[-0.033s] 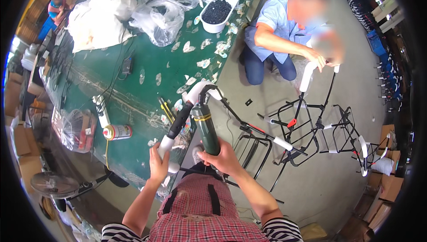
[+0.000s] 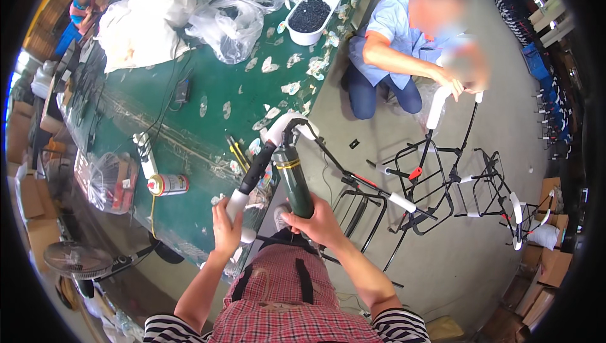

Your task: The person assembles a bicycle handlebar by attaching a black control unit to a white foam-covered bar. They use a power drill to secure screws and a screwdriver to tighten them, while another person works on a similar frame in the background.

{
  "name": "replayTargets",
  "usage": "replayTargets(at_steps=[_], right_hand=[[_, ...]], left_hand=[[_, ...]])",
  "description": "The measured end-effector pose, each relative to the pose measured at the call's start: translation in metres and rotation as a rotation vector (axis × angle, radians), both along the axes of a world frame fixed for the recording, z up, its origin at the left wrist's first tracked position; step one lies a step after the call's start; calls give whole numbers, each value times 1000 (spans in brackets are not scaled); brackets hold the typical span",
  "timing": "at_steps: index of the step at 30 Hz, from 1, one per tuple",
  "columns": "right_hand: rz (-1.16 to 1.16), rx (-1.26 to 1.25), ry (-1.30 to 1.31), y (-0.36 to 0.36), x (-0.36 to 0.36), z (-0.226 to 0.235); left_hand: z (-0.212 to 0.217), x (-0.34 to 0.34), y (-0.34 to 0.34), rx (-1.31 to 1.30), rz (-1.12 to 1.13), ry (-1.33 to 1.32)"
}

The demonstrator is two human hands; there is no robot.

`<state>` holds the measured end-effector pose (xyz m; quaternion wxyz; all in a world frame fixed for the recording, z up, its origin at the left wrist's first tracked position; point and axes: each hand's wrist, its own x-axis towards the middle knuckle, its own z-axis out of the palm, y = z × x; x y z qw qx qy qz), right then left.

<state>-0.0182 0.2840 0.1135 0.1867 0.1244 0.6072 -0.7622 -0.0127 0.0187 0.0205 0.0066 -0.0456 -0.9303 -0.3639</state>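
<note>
The left hand (image 2: 226, 228) closes narrowly around a smooth white tubular grip (image 2: 237, 204) at the near end of a bent handle, probably to steady it; the right hand (image 2: 320, 220) wraps fully around the lower body of a dark green cylindrical tool with a yellow band (image 2: 293, 185), its thumb laid across the front, seemingly for firm control of the tilt; the tool stands nearly upright between the forearms, its curved black neck (image 2: 291, 127) arching over at the bend of the handle, where a curved white sleeve (image 2: 276, 131) shows behind it, though whether the two touch I cannot tell; a black metal tube (image 2: 331, 161) runs from this bend toward the black tubular frames with red levers (image 2: 413, 174) on the grey floor; the handle overlaps the edge of the green tabletop (image 2: 252, 100), where a yellow-and-black cutter (image 2: 237, 153) and a red, white and yellow can (image 2: 168, 184) lie, perhaps left there for easy reach; across the floor a kneeling co-worker in a light blue shirt (image 2: 388, 24) bends over an upright white tube (image 2: 435, 111).
</note>
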Motion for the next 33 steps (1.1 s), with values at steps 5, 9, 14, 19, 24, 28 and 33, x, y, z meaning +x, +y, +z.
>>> replayTargets(at_steps=[5, 9, 14, 19, 24, 28, 33], right_hand=[[-4, 208, -17, -6, 14, -3], [32, 488, 98, -19, 37, -13], [107, 586, 10, -31, 64, -29], [108, 517, -61, -40, 93, -48], [93, 531, -93, -39, 93, -57], [28, 512, -76, -37, 90, -57], [40, 558, -64, -40, 79, -53]], left_hand=[[67, -24, 51, 137, -110, 45], [102, -28, 76, 564, -233, -207], [70, -1, 83, 664, -75, -300], [56, 26, 82, 540, -71, -322], [48, 16, 81, 492, -120, -353], [54, -6, 68, 417, -249, -173], [50, -6, 76, 552, -271, -283]])
